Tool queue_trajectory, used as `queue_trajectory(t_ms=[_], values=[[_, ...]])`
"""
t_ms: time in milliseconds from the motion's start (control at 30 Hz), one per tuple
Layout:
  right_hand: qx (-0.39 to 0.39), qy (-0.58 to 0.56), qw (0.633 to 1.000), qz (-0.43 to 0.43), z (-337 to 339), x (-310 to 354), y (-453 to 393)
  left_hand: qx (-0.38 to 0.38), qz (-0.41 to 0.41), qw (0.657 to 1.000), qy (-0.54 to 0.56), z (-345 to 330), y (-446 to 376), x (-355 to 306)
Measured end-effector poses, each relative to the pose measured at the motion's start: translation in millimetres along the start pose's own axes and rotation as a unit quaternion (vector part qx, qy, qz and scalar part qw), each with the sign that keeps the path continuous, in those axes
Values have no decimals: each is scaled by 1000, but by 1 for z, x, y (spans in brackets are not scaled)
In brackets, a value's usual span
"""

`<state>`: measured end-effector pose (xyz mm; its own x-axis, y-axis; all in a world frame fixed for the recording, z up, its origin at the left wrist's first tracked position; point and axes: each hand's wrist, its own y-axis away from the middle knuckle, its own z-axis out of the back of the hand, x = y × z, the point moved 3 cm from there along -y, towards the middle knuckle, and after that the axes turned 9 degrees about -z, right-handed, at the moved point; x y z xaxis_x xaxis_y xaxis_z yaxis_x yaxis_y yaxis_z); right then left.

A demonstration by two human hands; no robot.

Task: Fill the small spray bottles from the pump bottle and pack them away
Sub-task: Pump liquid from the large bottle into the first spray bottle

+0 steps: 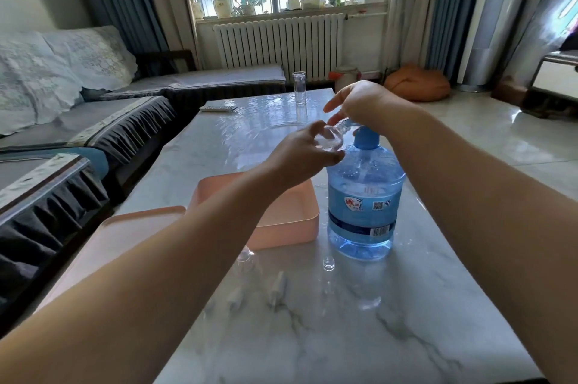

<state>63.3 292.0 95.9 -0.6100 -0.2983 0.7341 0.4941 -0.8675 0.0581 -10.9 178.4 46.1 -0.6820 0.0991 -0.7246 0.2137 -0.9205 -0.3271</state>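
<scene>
Left hand: my left hand (pixel 300 155) has its fingers curled round a small clear spray bottle (pixel 331 142), holding it tilted, neck toward the pump spout.
Right hand: my right hand (pixel 359 105) rests on top of the blue pump head (pixel 366 136), palm down, fingers loosely bent and pointing left over the little bottle's neck; whether it is pressing, I cannot tell.
Small bottle: up in the air, just beside the pump head, touching my left fingertips and close under my right ones.
Pump bottle: the big blue pump bottle (pixel 364 205) stands upright on the marble table (pixel 344 321), just right of the pink box.
Pink box: an open pink box (pixel 287 227) sits under my left forearm; its pink lid (pixel 131 233) lies flat to the left, touching or nearly touching it.
Loose parts: a small clear cap (pixel 328 264) stands on the table in front of the pump bottle; another clear bottle (pixel 245 255) shows partly beside my left forearm, blurred.
Far end: a tall clear glass (pixel 299 88) stands upright near the far edge, with a remote control (pixel 218 108) lying to its left.
Around: a grey sofa (pixel 93 102) runs along the left side, a white radiator (pixel 278 44) under the window.
</scene>
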Motion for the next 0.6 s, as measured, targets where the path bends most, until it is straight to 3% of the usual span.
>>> queue_trajectory(t_ms=[167, 400, 600], values=[[-5, 25, 999, 20, 10, 9, 3, -10, -17, 999, -49, 11, -5, -8], [-26, -90, 996, 6, -1, -9, -4, -6, -7, 1000, -9, -2, -2, 3], [5, 12, 1000, 1, 2, 2, 3, 4, -9, 999, -36, 4, -1, -3]])
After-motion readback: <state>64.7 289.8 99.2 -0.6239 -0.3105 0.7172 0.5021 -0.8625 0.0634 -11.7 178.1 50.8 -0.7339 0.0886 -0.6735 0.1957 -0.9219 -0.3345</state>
